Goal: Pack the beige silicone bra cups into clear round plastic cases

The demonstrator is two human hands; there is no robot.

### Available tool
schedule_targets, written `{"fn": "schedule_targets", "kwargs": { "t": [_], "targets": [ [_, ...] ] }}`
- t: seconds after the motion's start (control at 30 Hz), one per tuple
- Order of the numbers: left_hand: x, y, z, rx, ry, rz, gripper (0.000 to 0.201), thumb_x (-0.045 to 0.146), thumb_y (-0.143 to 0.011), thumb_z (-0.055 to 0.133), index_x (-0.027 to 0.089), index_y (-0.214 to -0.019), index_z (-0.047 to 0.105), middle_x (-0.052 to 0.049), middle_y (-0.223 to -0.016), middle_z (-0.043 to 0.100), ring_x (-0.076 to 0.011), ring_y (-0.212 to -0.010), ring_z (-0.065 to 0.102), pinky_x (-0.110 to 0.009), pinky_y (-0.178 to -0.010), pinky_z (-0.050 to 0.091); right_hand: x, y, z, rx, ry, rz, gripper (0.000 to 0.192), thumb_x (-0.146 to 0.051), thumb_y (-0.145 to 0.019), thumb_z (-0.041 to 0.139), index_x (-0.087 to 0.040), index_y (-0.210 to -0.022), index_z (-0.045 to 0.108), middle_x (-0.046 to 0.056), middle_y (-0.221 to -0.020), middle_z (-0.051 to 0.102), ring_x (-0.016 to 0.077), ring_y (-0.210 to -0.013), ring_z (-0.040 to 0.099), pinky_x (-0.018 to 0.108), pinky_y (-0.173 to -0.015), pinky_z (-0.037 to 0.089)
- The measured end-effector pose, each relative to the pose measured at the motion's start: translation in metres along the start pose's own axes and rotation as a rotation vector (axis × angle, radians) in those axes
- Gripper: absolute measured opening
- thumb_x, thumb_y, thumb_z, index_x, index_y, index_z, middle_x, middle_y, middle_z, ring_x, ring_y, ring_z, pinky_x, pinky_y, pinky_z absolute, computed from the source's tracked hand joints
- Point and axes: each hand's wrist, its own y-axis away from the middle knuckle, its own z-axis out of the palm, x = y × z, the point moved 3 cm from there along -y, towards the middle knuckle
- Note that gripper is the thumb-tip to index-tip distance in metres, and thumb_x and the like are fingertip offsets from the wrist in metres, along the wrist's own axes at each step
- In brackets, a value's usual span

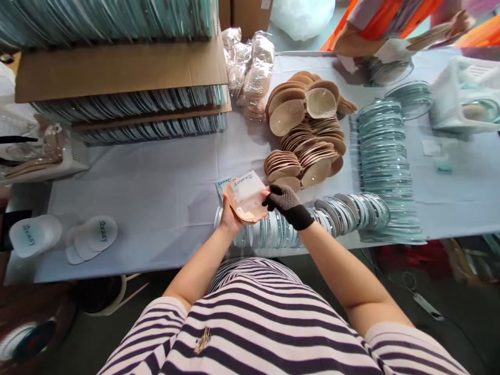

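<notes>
Over the table's front part, my left hand [231, 214] is bare and grips a peach-coloured oval pad [253, 211] by its left edge. A white card [248, 186] printed with dark lettering lies across the pad's upper part. My right hand [284, 202], in a dark glove, pinches the right edge of the same piece. Behind my left fingers a pale teal card [223, 185] partly shows. Just beyond the right hand sit stacks of tan oval pads [282, 165]. Below both hands runs a row of clear-and-white round discs [269, 232], partly hidden by the hands.
Upright teal-edged discs fill the cardboard box [125, 67] at back left. Plastic-wrapped bundles [255, 67] stand beside it. Rows of clear discs [385, 166] and a white basket [453, 99] are at right. Printed white ovals [96, 237] lie at left. A co-worker's arm [357, 44] reaches in.
</notes>
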Motion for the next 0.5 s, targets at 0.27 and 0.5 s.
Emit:
{"fn": "schedule_targets", "kwargs": {
  "t": [0.27, 0.5],
  "targets": [
    [-0.066, 0.012, -0.005, 0.285, -0.223, 0.012, 0.046, 0.032, -0.08, 0.073, 0.013, -0.12, 0.063, -0.014, -0.106, 0.073, -0.0291, -0.095, 0.071, -0.043, -0.084, 0.058, 0.067, 0.088, -0.005, 0.245, 0.678, 0.028, 0.022, -0.035, -0.087, 0.057, -0.018, -0.097, 0.068, 0.011, -0.094, 0.073, 0.0235, -0.089, 0.067, 0.033, -0.08, 0.05],
    [-0.124, 0.041, 0.002, 0.418, -0.216, 0.008, 0.03, 0.025, -0.094, 0.054, 0.016, -0.121, 0.062, -0.012, -0.113, 0.073, -0.0219, -0.089, 0.073, -0.033, -0.072, 0.061, 0.14, 0.155, 0.007, 0.597, -0.301, -0.201, 0.11, -0.057, -0.068, 0.077, -0.023, -0.155, 0.019, 0.017, -0.135, 0.054, 0.0243, -0.111, 0.061, 0.04, -0.091, 0.055]
  ]
}}
